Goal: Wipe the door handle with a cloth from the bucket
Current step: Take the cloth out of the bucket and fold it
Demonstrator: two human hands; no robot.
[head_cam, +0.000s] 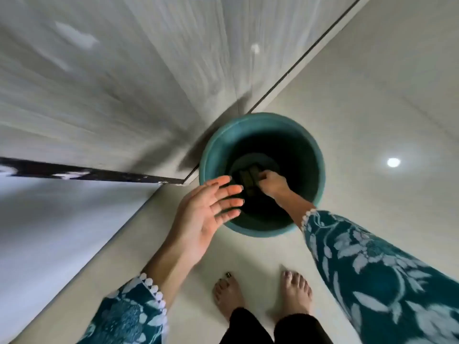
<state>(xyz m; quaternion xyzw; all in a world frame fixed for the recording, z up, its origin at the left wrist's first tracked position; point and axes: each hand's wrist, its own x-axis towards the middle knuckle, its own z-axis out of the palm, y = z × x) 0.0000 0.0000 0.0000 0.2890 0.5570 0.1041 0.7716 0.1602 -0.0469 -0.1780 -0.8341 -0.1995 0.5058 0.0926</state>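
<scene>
Teal plastic bucket point(262, 175), round, standing on pale floor tiles point(372, 95) close beside the foot of a grey wood-grain door point(111, 83). Contents: one dark cloth point(248, 181), folded or bunched, lying at the bottom; whether it is wet cannot be told.

Right hand point(272, 182): reached deep inside, fingers closed on the cloth's edge. Left hand point(211, 209): spread wide, palm up, empty, hovering over the near rim.

Door handle: not in view.

Risks, as judged: a soaked cloth lifted without wringing would drip on the tiles by the bare feet point(263, 294) and leave them slippery; the forearm catching the rim on the way out could tip the bucket against the door.
</scene>
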